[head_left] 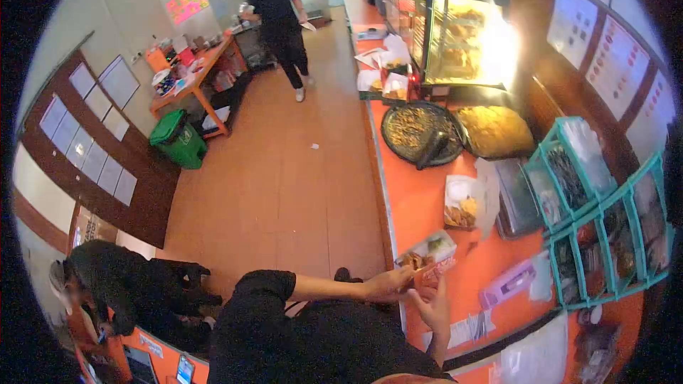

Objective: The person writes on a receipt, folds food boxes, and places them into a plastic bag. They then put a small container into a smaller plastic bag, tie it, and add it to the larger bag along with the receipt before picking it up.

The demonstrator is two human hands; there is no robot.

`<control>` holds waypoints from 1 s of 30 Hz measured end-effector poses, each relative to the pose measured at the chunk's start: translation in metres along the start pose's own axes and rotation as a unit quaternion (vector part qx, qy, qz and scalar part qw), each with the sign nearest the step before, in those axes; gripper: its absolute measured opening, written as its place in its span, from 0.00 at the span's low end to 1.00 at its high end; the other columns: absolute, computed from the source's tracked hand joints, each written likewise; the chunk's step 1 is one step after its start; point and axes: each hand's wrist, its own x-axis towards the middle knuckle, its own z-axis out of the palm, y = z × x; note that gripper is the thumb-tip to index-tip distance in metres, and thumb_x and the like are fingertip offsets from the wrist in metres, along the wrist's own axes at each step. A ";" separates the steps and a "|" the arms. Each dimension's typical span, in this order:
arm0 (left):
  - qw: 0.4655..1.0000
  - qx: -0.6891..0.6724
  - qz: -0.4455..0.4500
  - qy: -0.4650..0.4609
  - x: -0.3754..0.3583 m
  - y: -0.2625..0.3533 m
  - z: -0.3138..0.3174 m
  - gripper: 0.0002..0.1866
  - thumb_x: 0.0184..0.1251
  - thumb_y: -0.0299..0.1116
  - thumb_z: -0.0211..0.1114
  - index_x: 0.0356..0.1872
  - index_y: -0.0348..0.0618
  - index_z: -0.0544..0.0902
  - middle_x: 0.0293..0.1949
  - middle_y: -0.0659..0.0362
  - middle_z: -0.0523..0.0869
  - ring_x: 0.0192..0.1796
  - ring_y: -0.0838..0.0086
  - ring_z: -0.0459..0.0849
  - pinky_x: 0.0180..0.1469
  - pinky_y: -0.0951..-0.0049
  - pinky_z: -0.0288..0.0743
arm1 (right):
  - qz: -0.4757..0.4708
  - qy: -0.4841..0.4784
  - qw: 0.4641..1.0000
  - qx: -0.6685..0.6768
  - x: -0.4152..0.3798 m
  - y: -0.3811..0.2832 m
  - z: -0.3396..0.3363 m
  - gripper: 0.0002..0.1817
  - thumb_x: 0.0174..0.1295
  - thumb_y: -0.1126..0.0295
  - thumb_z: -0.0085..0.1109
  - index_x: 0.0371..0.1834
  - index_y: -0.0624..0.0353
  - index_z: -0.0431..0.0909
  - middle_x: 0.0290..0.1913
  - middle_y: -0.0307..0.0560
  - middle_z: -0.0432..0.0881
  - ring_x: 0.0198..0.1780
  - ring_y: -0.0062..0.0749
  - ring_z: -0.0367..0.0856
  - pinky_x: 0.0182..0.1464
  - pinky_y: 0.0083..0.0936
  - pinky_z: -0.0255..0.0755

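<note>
Over the counter edge, my left hand (390, 284) is closed around one end of a small red packet (435, 272). The print on the packet is too blurred to read. My right hand (431, 307) is just below, its thumb and fingers spread apart, one fingertip at or very near the packet's lower edge. Behind the packet lies an open takeaway box (435, 247) with rice, greens and browned pieces of food. A second open box (461, 203) holding yellow and brown food stands farther along the orange counter (413, 203).
A black pan of food (420, 131), a yellow food tray (494, 130), a lit display warmer (466, 39) and teal racks (605, 220) line the counter. A purple box (509, 283) lies to the right. One person (279, 21) stands in the aisle; another (135, 284) bends at left.
</note>
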 end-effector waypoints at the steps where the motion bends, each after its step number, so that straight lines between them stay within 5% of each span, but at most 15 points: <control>1: 0.997 -0.039 -0.028 0.055 -0.003 -0.005 0.002 0.23 0.58 0.32 0.67 0.54 0.38 0.73 0.46 0.45 0.79 0.47 0.50 0.81 0.48 0.59 0.75 | -0.008 -0.007 1.000 -0.001 0.010 0.017 -0.001 0.33 0.54 0.63 0.67 0.61 0.66 0.69 0.45 0.61 0.79 0.45 0.55 0.80 0.50 0.41 0.74; 3: 0.994 -0.001 -0.081 0.072 -0.016 -0.031 0.009 0.20 0.61 0.30 0.64 0.53 0.39 0.72 0.47 0.45 0.79 0.48 0.49 0.81 0.47 0.59 0.75 | -0.095 0.064 0.976 -0.185 0.048 0.064 -0.012 0.32 0.56 0.61 0.67 0.59 0.68 0.68 0.48 0.62 0.77 0.52 0.55 0.74 0.57 0.42 0.68; 5: 0.978 0.007 -0.086 0.188 -0.012 -0.036 0.010 0.18 0.58 0.29 0.65 0.49 0.36 0.73 0.44 0.45 0.78 0.47 0.50 0.80 0.47 0.58 0.74 | -0.035 0.195 0.945 -0.260 0.080 0.053 -0.012 0.29 0.58 0.59 0.66 0.57 0.67 0.69 0.51 0.63 0.74 0.56 0.56 0.70 0.60 0.45 0.64; 6: 0.977 0.008 -0.087 0.193 -0.010 -0.041 0.012 0.18 0.58 0.29 0.65 0.49 0.36 0.73 0.44 0.45 0.78 0.47 0.50 0.80 0.47 0.58 0.74 | -0.039 0.192 0.945 -0.261 0.087 0.058 -0.009 0.29 0.58 0.59 0.66 0.57 0.67 0.69 0.51 0.63 0.74 0.56 0.56 0.70 0.60 0.45 0.64; 8: 0.912 0.065 -0.255 0.314 -0.003 -0.053 0.017 0.16 0.55 0.28 0.65 0.43 0.35 0.72 0.41 0.45 0.75 0.46 0.51 0.76 0.49 0.56 0.71 | -0.106 0.234 0.922 -0.290 0.109 0.076 0.002 0.25 0.59 0.59 0.63 0.52 0.65 0.69 0.47 0.61 0.71 0.54 0.56 0.70 0.54 0.44 0.67; 13: 0.837 0.157 -0.266 0.452 0.007 -0.080 0.026 0.16 0.56 0.33 0.63 0.42 0.35 0.73 0.42 0.45 0.72 0.47 0.48 0.71 0.53 0.52 0.67 | -0.058 0.264 0.884 -0.383 0.108 0.126 0.024 0.31 0.60 0.52 0.61 0.55 0.69 0.67 0.48 0.63 0.72 0.54 0.58 0.70 0.56 0.47 0.67; 16: 0.883 0.159 -0.240 0.371 0.006 -0.101 0.038 0.18 0.61 0.39 0.59 0.45 0.34 0.73 0.44 0.43 0.74 0.48 0.47 0.73 0.53 0.51 0.68 | 0.043 0.280 0.878 -0.385 0.090 0.123 0.031 0.34 0.62 0.47 0.57 0.56 0.71 0.68 0.51 0.68 0.71 0.54 0.60 0.71 0.57 0.47 0.67; 18: 0.926 0.181 -0.250 0.216 0.011 -0.103 0.041 0.21 0.65 0.42 0.56 0.49 0.33 0.74 0.47 0.39 0.75 0.49 0.47 0.74 0.53 0.50 0.69 | 0.089 0.283 0.885 -0.358 0.074 0.112 0.029 0.36 0.63 0.45 0.55 0.56 0.72 0.69 0.55 0.71 0.70 0.55 0.61 0.72 0.56 0.47 0.68; 19: 0.927 0.179 -0.250 0.216 0.015 -0.118 0.049 0.21 0.65 0.42 0.56 0.49 0.33 0.74 0.47 0.39 0.75 0.49 0.47 0.74 0.53 0.50 0.69 | 0.144 0.264 0.877 -0.376 0.066 0.108 0.027 0.35 0.64 0.43 0.53 0.51 0.72 0.72 0.55 0.72 0.71 0.54 0.60 0.74 0.55 0.48 0.69; 22: 0.941 0.252 -0.224 0.020 0.030 -0.131 0.070 0.23 0.67 0.44 0.55 0.52 0.35 0.75 0.48 0.39 0.77 0.50 0.46 0.75 0.53 0.48 0.70 | 0.227 0.215 0.877 -0.365 0.055 0.114 0.012 0.35 0.65 0.41 0.50 0.43 0.72 0.77 0.49 0.71 0.77 0.48 0.57 0.79 0.48 0.49 0.72; 24: 0.951 0.158 -0.264 0.012 0.045 -0.122 0.054 0.25 0.66 0.50 0.57 0.51 0.37 0.78 0.47 0.38 0.77 0.52 0.46 0.76 0.54 0.49 0.72 | 0.263 0.187 0.883 -0.342 0.047 0.118 0.010 0.35 0.65 0.40 0.49 0.38 0.71 0.79 0.44 0.69 0.81 0.43 0.55 0.81 0.43 0.49 0.73; 27: 0.955 0.059 -0.289 -0.022 0.049 -0.096 0.040 0.25 0.66 0.54 0.57 0.49 0.41 0.81 0.47 0.35 0.77 0.55 0.45 0.76 0.54 0.49 0.73 | 0.194 0.218 0.877 -0.382 0.026 0.122 0.004 0.35 0.66 0.40 0.47 0.32 0.70 0.80 0.29 0.63 0.83 0.33 0.55 0.82 0.36 0.49 0.71; 29: 0.945 0.073 -0.301 0.105 0.056 -0.095 0.032 0.19 0.62 0.44 0.61 0.34 0.34 0.82 0.26 0.39 0.82 0.30 0.47 0.84 0.33 0.49 0.75 | 0.196 0.223 0.898 -0.324 0.035 0.114 0.004 0.32 0.67 0.44 0.48 0.38 0.71 0.79 0.32 0.72 0.79 0.35 0.63 0.79 0.37 0.50 0.71; 30: 0.947 0.080 -0.291 0.113 0.057 -0.097 0.027 0.19 0.62 0.44 0.61 0.34 0.34 0.82 0.26 0.39 0.82 0.30 0.47 0.84 0.33 0.49 0.75 | 0.234 0.180 0.921 -0.255 0.031 0.121 -0.002 0.32 0.68 0.45 0.47 0.43 0.72 0.77 0.37 0.71 0.79 0.39 0.64 0.78 0.38 0.50 0.69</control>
